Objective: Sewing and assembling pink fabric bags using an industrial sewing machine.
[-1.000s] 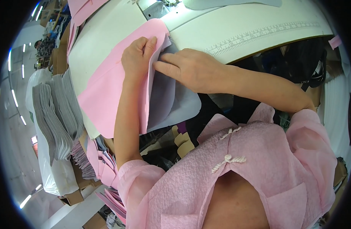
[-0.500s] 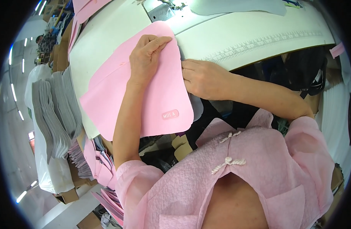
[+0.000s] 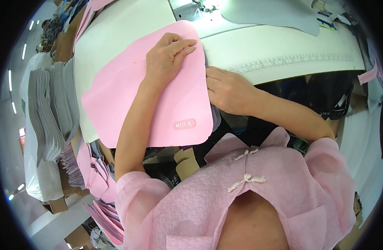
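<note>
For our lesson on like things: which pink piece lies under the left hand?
The broad pink panel with the oval badge; the left hand is on it, while no hand touches the pink pieces further left.

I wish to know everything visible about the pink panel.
The pink panel looks leather-like, with rounded corners and an oblong lettered patch near its lower right corner. It lies nearly flat on the white table, its lower right reaching past the edge. The left hand rests on its upper part; the right hand is at its right edge, where grey material shows beneath.
</note>
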